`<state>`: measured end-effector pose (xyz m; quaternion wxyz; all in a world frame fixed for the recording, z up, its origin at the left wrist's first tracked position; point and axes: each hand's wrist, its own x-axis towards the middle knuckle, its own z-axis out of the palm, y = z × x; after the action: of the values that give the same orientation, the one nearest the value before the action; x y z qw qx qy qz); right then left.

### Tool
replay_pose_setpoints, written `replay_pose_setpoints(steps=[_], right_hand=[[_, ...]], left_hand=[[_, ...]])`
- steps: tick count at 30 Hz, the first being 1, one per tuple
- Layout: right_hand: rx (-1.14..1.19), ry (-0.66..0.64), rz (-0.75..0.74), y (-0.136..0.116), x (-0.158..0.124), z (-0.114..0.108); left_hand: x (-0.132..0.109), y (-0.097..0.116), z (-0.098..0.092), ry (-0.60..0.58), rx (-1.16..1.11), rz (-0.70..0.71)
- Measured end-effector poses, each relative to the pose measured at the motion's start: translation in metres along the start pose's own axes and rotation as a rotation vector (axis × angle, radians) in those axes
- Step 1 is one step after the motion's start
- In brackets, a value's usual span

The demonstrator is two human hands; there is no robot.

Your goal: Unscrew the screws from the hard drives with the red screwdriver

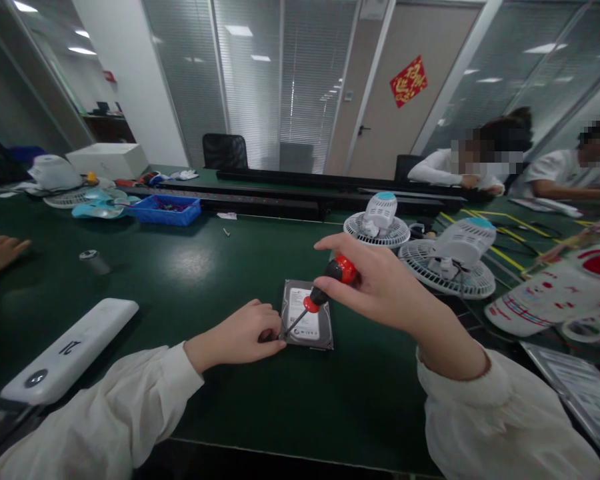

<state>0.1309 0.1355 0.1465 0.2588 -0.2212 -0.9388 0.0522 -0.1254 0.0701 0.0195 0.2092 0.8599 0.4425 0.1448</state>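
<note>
A hard drive (300, 308) with a white label lies flat on the dark green table (220, 407). My right hand (375, 277) holds a red and black screwdriver (325, 283) by its handle, tilted, with the shaft pointing down to the drive's near left corner. My left hand (243, 333) rests at that same corner, thumb and curled fingers close to the screwdriver's tip; whether anything small is between them is hidden.
A white power bank (73, 350) and a can (95, 261) lie left, near another person's hand (0, 252). Behind is a blue tray (165, 210). Fan parts (453, 257) and a large white bottle (545, 293) stand right. Two people sit beyond.
</note>
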Motion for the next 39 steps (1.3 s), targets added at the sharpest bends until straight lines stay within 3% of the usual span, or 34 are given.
replay_pose_setpoints(steps=[6,12,18,24,31,39], right_hand=[[0.18,0.002,-0.14,0.0033,-0.0011,0.0066],[0.097,-0.013,-0.038,0.0042,-0.0009,0.0072],[0.272,-0.042,-0.215,0.0064,-0.0017,0.0041],[0.02,-0.006,-0.032,0.0013,-0.0006,0.001],[0.156,-0.031,-0.155,0.0027,-0.0018,-0.0006],[0.036,0.047,0.03,0.0012,0.0014,0.0032]], left_hand=[[0.0004,0.0031,-0.0015,-0.011,0.006,-0.019],[0.0006,0.0017,-0.0006,-0.005,-0.001,-0.009],[0.0007,0.0009,-0.0005,-0.017,-0.011,-0.009],[0.0,-0.0009,0.0005,-0.014,-0.011,-0.001],[0.0005,0.0006,-0.0005,-0.02,0.009,-0.006],[0.0,-0.002,0.0016,0.005,0.003,0.025]])
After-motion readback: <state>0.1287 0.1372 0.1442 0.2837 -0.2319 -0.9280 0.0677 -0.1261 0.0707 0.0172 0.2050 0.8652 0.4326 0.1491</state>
